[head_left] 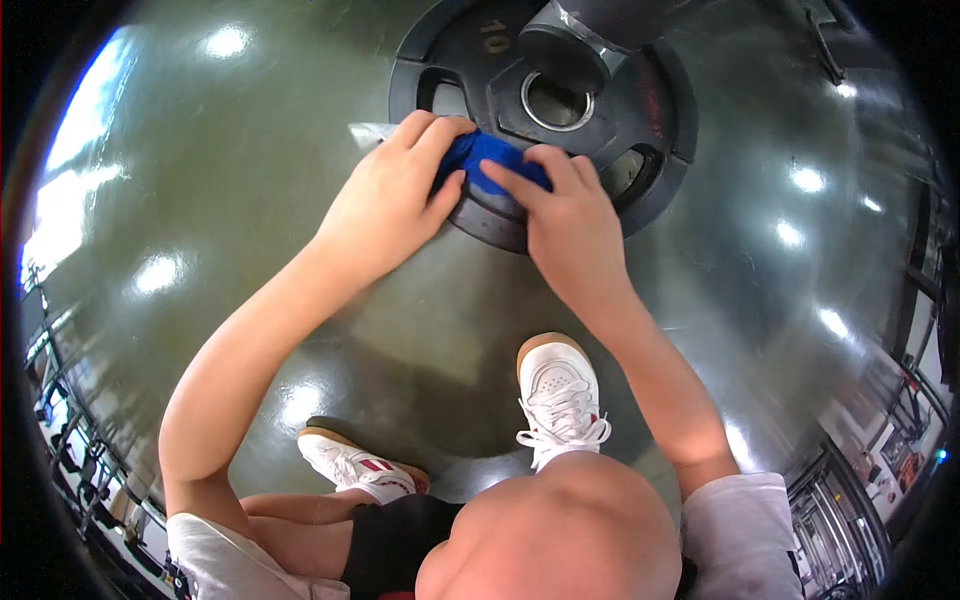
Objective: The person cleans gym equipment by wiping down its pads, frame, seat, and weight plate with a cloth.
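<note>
A black weight plate (460, 75) marked 10 lies before me, with a metal-ringed centre hole and grip openings. Against its near rim is a bunched blue cloth (495, 165). My left hand (385, 190) curls round the cloth's left side, its thumb by the plate's edge. From the right, my right hand (575, 215) presses the cloth with bent fingers, the index finger lying across it. A pale pointed thing (368, 133) sticks out beyond my left hand; its kind I cannot make out.
Above the plate's hole hangs a dark cylinder (565, 55) with a shiny metal part. My white shoes (560, 395) stand on the glossy green floor (250, 150), one knee raised between my arms. Gym racks (835, 510) line the right edge.
</note>
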### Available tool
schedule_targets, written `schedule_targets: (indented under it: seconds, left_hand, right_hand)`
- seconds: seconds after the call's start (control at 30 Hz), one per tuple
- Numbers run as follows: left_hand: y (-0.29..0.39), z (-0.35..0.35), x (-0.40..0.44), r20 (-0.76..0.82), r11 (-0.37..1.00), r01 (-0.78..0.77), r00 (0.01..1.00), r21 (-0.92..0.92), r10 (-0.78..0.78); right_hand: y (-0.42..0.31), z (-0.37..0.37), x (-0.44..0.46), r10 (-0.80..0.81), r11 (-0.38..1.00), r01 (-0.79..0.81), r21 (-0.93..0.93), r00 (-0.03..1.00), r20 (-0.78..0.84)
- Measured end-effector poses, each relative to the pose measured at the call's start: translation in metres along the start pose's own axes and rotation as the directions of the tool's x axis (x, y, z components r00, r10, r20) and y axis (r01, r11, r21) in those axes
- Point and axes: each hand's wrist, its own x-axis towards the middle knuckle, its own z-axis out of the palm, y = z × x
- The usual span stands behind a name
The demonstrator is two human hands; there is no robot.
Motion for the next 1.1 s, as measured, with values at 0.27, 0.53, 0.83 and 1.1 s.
schedule_targets:
  seconds: [0.27,0.53,0.83,1.1]
  left_hand:
    - [0.019,0.022,0.01,-0.02,0.992,-0.123,0.992,0.04,0.124]
    - [0.064,0.047,-0.018,0.216,0.919,-0.315,0.905,-0.238,0.366]
    - [0.079,0.03,-0.031,0.209,0.802,0.065,0.975,-0.594,0.076]
    - [0.013,0.012,-0.005,-0.041,0.993,0.118,0.992,-0.031,-0.119]
  right_hand:
    - [0.021,-0.019,-0.009,0.112,0.99,-0.113,-0.09,0.994,-0.016]
    - [0.022,-0.076,-0.05,0.44,0.897,-0.441,0.023,0.898,0.02]
    - [0.018,-0.112,-0.046,0.495,0.663,-0.542,0.516,0.835,0.241]
    - [-0.001,-0.019,0.002,0.131,0.975,-0.124,0.185,0.991,-0.028]
